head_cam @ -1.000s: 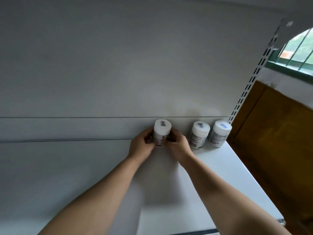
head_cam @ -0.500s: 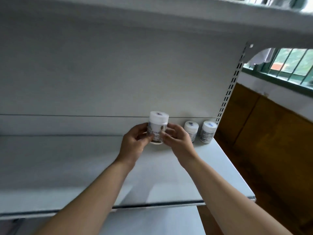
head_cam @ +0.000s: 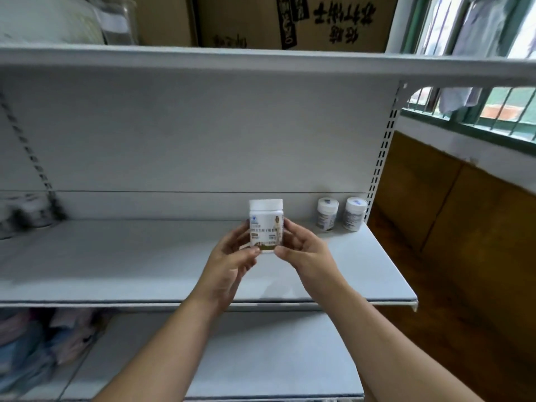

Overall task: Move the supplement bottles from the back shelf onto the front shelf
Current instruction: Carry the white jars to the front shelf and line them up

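Both hands hold 1 white supplement bottle [head_cam: 266, 224] upright above the middle shelf [head_cam: 116, 262], clear of its surface, with the label facing the camera. The left hand [head_cam: 232, 258] pinches the bottle's lower left side, thumb at the base. The right hand [head_cam: 304, 253] curls round its right side, thumb near the bottom edge. Each hand is thus clamped on the same bottle. 2 more white bottles stand at the back right of this shelf against the rear panel: the inner bottle [head_cam: 327, 214] and, just beside it, the corner bottle [head_cam: 354, 213] by the slotted upright [head_cam: 383, 158]. A cardboard box [head_cam: 290, 21] sits on the top shelf [head_cam: 261, 65]. Blurred packets [head_cam: 34, 346] lie at the lower left.
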`<move>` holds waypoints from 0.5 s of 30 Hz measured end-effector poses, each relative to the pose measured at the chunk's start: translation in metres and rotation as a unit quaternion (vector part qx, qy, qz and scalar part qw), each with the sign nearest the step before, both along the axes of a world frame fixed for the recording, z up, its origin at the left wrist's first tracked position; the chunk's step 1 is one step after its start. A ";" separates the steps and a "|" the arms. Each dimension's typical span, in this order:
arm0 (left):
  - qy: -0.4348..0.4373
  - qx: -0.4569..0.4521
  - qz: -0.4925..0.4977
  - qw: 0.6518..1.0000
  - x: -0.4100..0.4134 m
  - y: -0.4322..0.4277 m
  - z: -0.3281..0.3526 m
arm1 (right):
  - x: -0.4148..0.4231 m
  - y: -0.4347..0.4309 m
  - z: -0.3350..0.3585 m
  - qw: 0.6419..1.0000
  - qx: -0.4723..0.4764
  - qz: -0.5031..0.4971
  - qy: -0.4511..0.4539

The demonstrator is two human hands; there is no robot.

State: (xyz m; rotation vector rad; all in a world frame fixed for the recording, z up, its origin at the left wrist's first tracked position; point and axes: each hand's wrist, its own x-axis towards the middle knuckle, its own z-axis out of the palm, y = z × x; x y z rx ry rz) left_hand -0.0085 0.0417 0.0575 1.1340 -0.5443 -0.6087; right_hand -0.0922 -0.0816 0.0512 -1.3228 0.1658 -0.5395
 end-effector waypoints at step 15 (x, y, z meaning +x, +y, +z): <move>-0.081 0.000 0.061 0.995 -0.003 0.032 0.022 | 0.017 0.044 0.012 0.980 0.165 0.070 -0.088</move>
